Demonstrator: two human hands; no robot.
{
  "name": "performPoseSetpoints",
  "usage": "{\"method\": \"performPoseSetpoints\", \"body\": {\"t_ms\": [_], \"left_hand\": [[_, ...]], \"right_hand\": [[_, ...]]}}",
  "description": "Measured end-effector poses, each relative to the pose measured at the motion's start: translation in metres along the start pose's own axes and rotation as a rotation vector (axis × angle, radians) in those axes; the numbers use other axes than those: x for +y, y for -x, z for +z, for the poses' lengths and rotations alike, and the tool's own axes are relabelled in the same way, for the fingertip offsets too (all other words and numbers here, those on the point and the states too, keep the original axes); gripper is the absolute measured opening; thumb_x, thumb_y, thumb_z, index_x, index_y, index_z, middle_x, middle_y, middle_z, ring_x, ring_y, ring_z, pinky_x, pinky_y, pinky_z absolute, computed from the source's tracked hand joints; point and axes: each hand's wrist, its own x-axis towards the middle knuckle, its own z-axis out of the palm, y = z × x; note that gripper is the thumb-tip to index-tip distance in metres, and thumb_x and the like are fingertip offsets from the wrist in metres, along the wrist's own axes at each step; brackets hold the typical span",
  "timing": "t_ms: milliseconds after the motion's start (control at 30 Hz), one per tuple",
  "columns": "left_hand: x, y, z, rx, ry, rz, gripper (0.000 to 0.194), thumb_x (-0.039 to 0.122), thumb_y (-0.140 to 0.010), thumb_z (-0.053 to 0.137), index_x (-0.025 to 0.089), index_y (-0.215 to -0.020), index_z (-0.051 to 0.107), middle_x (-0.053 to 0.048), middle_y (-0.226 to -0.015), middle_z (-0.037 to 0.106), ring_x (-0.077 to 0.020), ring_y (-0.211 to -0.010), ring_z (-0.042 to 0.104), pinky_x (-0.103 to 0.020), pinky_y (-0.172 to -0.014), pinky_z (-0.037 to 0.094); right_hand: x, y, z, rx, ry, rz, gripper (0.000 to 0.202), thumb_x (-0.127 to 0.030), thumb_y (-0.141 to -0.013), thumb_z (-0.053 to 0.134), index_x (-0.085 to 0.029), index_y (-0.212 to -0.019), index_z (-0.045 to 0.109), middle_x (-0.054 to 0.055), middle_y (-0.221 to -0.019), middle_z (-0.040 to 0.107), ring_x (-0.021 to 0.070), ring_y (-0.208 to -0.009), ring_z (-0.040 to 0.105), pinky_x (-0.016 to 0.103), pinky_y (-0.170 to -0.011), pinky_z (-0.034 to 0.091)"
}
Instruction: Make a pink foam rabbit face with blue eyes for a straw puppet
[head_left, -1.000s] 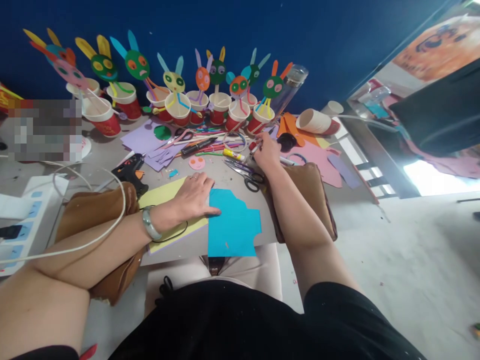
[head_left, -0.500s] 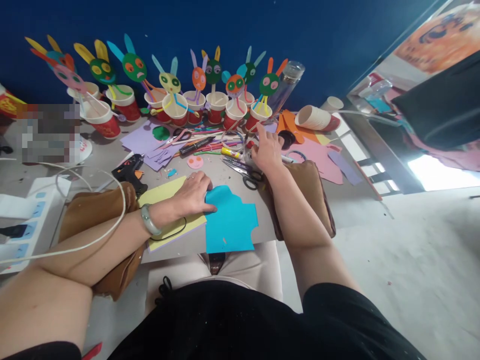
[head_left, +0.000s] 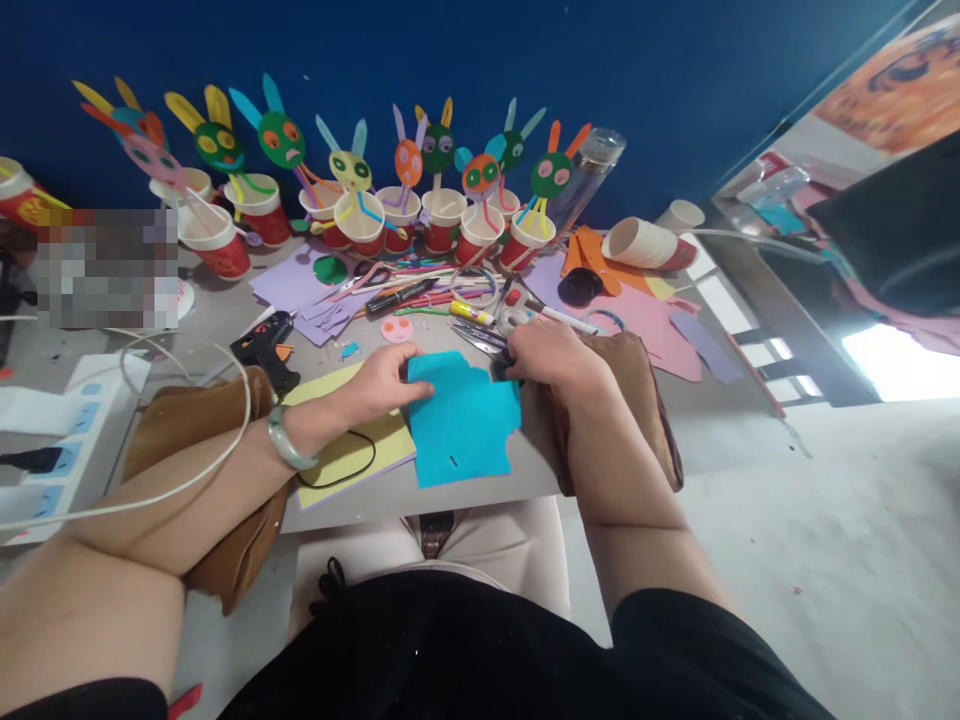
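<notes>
My left hand (head_left: 388, 378) pinches the left edge of a bright blue sheet of paper (head_left: 461, 425) between thumb and fingers. The sheet has notches cut in its right side and a small dark slit near the bottom. Beneath my left wrist lies a yellow sheet (head_left: 394, 440). My right hand (head_left: 551, 352) is closed around the black handles of a pair of scissors (head_left: 480, 338), whose blades point away to the left. Its fingers partly cover the handles. A roll of clear tape (head_left: 514, 318) sits just beyond them.
Paper cups with rabbit-like puppets (head_left: 360, 220) line the back wall. Markers and pipe cleaners (head_left: 409, 295) lie before them. A black glue gun (head_left: 268, 350), brown cushions (head_left: 626, 385) under the forearms, a power strip (head_left: 86, 420) and a loose white cable (head_left: 244, 420) flank the work area.
My right hand has come back toward me from near the cups and closed on the scissors. My left hand has lifted the blue sheet's edge slightly.
</notes>
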Motion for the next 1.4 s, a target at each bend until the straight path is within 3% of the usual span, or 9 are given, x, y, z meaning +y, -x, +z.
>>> {"method": "performPoseSetpoints", "body": {"t_ms": [200,333,567,700,833,933,1100,1267,1400], "left_hand": [[0.006,0.002,-0.006,0.186,0.122,0.031,0.030,0.041,-0.071,0.076,0.022,-0.090,0.063,0.000,-0.086,0.065,-0.0179,-0.083,0.062,-0.032,-0.074,0.052],[0.009,0.002,-0.004,0.165,0.322,0.027,0.027,0.040,-0.074,0.074,0.022,-0.088,0.060,-0.001,-0.088,0.070,-0.0189,-0.086,0.066,-0.036,-0.081,0.057],[0.016,0.003,-0.007,0.183,0.484,0.018,0.038,0.041,-0.075,0.079,0.020,-0.104,0.066,-0.004,-0.099,0.078,-0.0188,-0.083,0.072,-0.035,-0.079,0.061],[0.017,0.006,-0.008,0.130,0.505,0.030,0.048,0.047,-0.073,0.085,0.018,-0.108,0.069,-0.008,-0.112,0.080,-0.0236,-0.097,0.075,-0.037,-0.085,0.062],[0.013,0.007,-0.008,0.075,0.452,0.041,0.050,0.051,-0.072,0.088,0.016,-0.103,0.072,-0.008,-0.105,0.080,-0.0233,-0.093,0.075,-0.036,-0.083,0.061],[0.010,0.004,-0.007,0.033,0.377,0.063,0.049,0.053,-0.071,0.088,0.015,-0.097,0.074,-0.008,-0.097,0.080,-0.0229,-0.089,0.073,-0.035,-0.081,0.059],[0.007,0.002,-0.006,-0.018,0.285,0.124,0.040,0.048,-0.073,0.086,0.015,-0.092,0.073,-0.005,-0.092,0.077,-0.0186,-0.083,0.069,-0.031,-0.076,0.055],[0.007,0.004,-0.004,-0.066,0.189,0.136,0.036,0.046,-0.070,0.084,0.016,-0.087,0.073,-0.001,-0.080,0.071,-0.0156,-0.077,0.062,-0.027,-0.070,0.049],[0.009,0.004,-0.005,-0.002,0.227,0.013,0.044,0.060,-0.080,0.075,0.017,-0.087,0.075,-0.003,-0.081,0.072,-0.0178,-0.075,0.062,-0.029,-0.067,0.050]], "right_hand": [[0.000,-0.002,-0.006,-0.086,-0.029,-0.015,0.009,-0.013,-0.065,0.079,-0.019,-0.070,0.076,0.015,-0.076,0.075,0.0337,-0.085,0.072,0.038,-0.067,0.044],[0.005,0.003,-0.008,-0.013,-0.121,-0.030,0.010,-0.015,-0.069,0.080,-0.021,-0.070,0.072,0.009,-0.076,0.074,0.0283,-0.080,0.068,0.036,-0.067,0.039],[0.028,0.021,-0.012,0.412,-0.423,-0.008,0.013,-0.035,-0.074,0.077,-0.024,-0.075,0.070,0.007,-0.089,0.067,0.0229,-0.077,0.060,0.037,-0.067,0.044],[0.021,0.018,-0.012,0.660,-0.931,-0.081,0.023,-0.046,-0.083,0.073,-0.025,-0.083,0.067,0.008,-0.097,0.070,0.0237,-0.084,0.064,0.039,-0.072,0.053],[0.003,0.011,-0.013,0.478,-1.557,-0.221,0.045,-0.070,-0.087,0.065,-0.026,-0.088,0.065,0.008,-0.094,0.073,0.0215,-0.074,0.064,0.042,-0.069,0.057],[-0.012,0.006,-0.012,0.353,-1.785,-0.252,0.051,-0.073,-0.074,0.079,-0.025,-0.079,0.064,0.004,-0.084,0.070,0.0175,-0.066,0.061,0.038,-0.066,0.056],[-0.030,0.002,-0.006,0.176,-1.761,-0.296,0.055,-0.049,-0.048,0.104,-0.021,-0.067,0.061,0.001,-0.074,0.070,0.0150,-0.067,0.062,0.032,-0.068,0.053],[-0.041,0.006,-0.003,0.037,-1.623,-0.315,0.056,-0.044,-0.046,0.105,-0.019,-0.063,0.058,0.000,-0.073,0.068,0.0118,-0.065,0.056,0.025,-0.056,0.042],[-0.045,0.004,-0.001,0.093,-1.689,-0.301,0.053,-0.041,-0.047,0.104,-0.020,-0.064,0.059,-0.004,-0.066,0.061,0.0086,-0.058,0.048,0.024,-0.051,0.036]]}}
